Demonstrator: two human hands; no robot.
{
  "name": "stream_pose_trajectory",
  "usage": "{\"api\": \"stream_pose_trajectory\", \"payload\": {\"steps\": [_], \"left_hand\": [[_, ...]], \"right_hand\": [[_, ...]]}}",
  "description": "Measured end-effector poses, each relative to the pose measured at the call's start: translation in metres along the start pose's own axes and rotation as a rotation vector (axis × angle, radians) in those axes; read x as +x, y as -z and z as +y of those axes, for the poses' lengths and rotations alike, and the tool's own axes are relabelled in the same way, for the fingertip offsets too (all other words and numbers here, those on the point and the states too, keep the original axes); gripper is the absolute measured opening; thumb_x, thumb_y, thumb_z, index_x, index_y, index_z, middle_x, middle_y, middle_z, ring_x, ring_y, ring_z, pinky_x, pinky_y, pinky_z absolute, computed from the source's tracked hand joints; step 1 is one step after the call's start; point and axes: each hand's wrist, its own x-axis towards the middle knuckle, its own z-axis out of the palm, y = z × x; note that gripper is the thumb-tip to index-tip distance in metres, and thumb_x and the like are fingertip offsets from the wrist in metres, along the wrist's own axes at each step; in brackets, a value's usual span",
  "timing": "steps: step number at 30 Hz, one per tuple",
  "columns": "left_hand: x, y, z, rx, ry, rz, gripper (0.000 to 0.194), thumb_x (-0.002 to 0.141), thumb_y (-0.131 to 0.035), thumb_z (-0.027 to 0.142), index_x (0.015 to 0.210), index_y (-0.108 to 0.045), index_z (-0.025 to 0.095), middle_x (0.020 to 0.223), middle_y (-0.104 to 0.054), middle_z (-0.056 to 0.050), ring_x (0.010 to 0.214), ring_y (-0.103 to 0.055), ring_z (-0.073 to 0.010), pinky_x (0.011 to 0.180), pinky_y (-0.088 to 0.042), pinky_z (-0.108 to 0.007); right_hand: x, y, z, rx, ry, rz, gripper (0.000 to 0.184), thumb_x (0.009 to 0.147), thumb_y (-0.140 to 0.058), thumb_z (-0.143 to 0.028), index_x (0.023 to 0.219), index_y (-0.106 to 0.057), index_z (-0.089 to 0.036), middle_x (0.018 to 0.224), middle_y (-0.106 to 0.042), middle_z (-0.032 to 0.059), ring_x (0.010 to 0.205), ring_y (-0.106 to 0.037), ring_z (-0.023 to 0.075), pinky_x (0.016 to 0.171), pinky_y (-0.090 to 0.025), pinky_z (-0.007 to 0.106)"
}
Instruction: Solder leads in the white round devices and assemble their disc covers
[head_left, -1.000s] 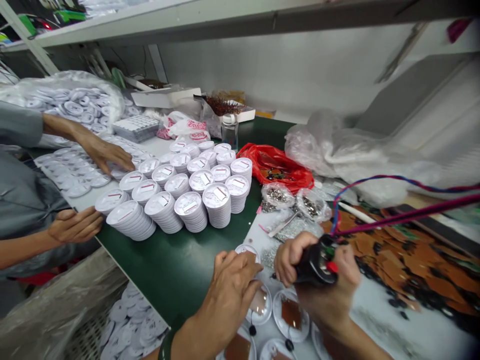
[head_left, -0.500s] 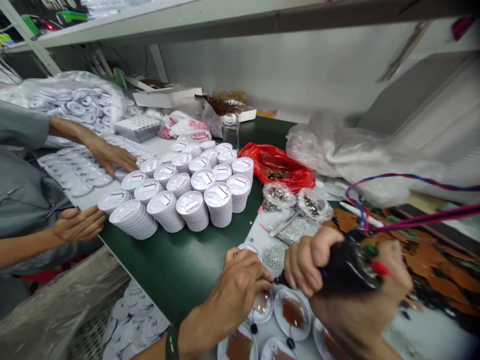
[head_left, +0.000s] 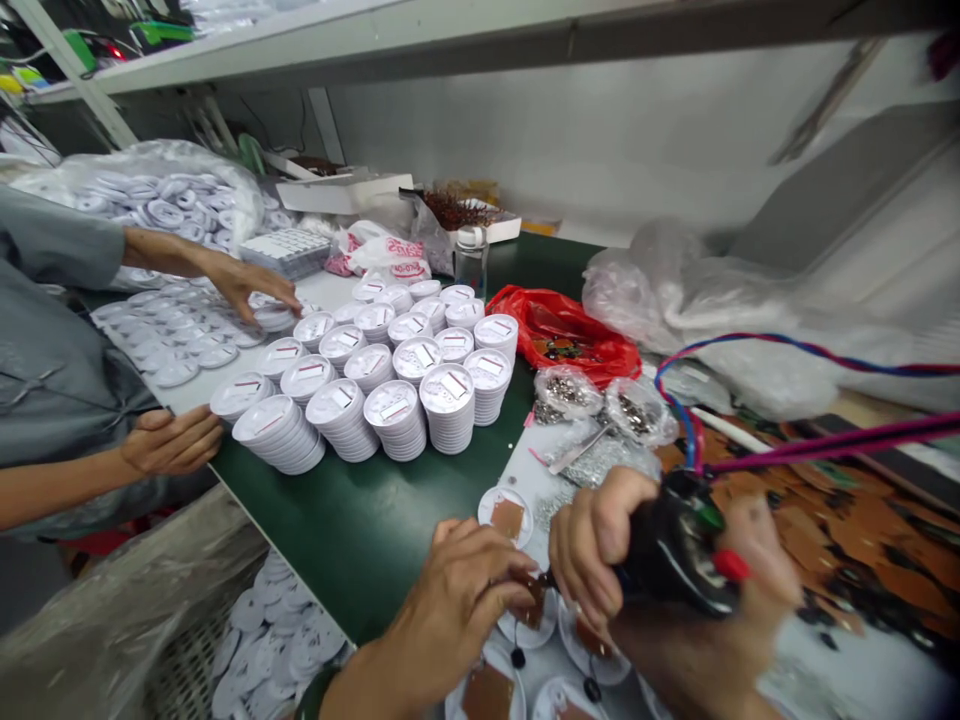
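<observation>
My right hand (head_left: 675, 590) is wrapped round a black electric screwdriver (head_left: 679, 540) with red and green buttons, its bit pointing left. Close to the bit's tip, my left hand (head_left: 457, 600) has its thumb and fingers pinched together; what they hold, if anything, is too small to tell. Beneath both hands lie several round white plastic housings (head_left: 491, 503) with brown circuit boards (head_left: 486, 692) inside and small black parts on wires. The hands partly hide these housings.
Stacks of white round housings (head_left: 394, 420) stand on the green table (head_left: 360, 540). Behind my hands are bags of small screws (head_left: 634, 410) and a red bag (head_left: 562, 335). Brown boards (head_left: 855, 530) lie at right. A co-worker's hands (head_left: 247, 285) reach in at left. Twisted cables (head_left: 810, 345) hang near the screwdriver.
The view has shifted slightly, and my right hand with the screwdriver sits a little further left and lower. The co-worker's far hand has lifted its fingers over the white parts.
</observation>
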Motion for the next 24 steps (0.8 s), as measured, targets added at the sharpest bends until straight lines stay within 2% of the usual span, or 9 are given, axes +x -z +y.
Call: {"api": "stream_pose_trajectory", "payload": {"steps": [3,7,14,19,24], "left_hand": [[-0.017,-0.004,-0.005,0.233,-0.132,0.003,0.024,0.106,-0.049,0.018,0.116,-0.069,0.028,0.106,-0.075,0.001,0.09,-0.06,-0.0203,0.085,-0.035,-0.039],[-0.03,-0.013,-0.016,0.397,-0.235,-0.069,0.025,0.106,-0.051,0.02,0.125,-0.064,0.028,0.121,-0.075,0.0,0.092,-0.06,-0.0202,0.084,-0.033,-0.038],[-0.03,-0.023,-0.031,0.446,-0.298,-0.041,0.029,0.104,-0.058,0.026,0.132,-0.061,0.031,0.118,-0.077,0.0,0.11,-0.063,-0.0217,0.101,-0.034,-0.041],[-0.032,-0.027,-0.038,0.445,-0.299,-0.002,0.025,0.106,-0.055,0.027,0.129,-0.063,0.034,0.117,-0.078,0.003,0.114,-0.063,-0.0208,0.113,-0.03,-0.046],[-0.031,-0.032,-0.041,0.424,-0.323,0.04,0.022,0.105,-0.057,0.025,0.124,-0.066,0.033,0.112,-0.079,0.005,0.11,-0.065,-0.0206,0.115,-0.031,-0.047]], "right_hand": [[0.0,0.007,0.015,-0.019,-0.023,0.005,0.054,0.086,-0.057,-0.07,0.065,-0.068,-0.021,0.044,-0.051,0.0006,0.039,-0.044,0.0153,0.038,-0.034,0.027],[0.001,0.017,0.036,-0.042,-0.021,0.024,0.053,0.089,-0.055,-0.066,0.066,-0.065,-0.02,0.046,-0.053,0.0006,0.04,-0.044,0.0146,0.043,-0.035,0.028],[0.0,0.023,0.048,-0.081,-0.036,-0.005,0.05,0.094,-0.047,-0.064,0.071,-0.062,-0.021,0.048,-0.052,-0.0009,0.04,-0.041,0.0141,0.042,-0.031,0.027],[0.0,0.025,0.049,-0.128,-0.019,0.016,0.053,0.093,-0.049,-0.066,0.07,-0.063,-0.021,0.047,-0.054,-0.0001,0.041,-0.044,0.0149,0.042,-0.035,0.027],[-0.002,0.028,0.051,-0.121,-0.048,0.02,0.053,0.094,-0.048,-0.065,0.071,-0.064,-0.021,0.049,-0.055,0.0004,0.042,-0.043,0.0146,0.041,-0.033,0.026]]}}
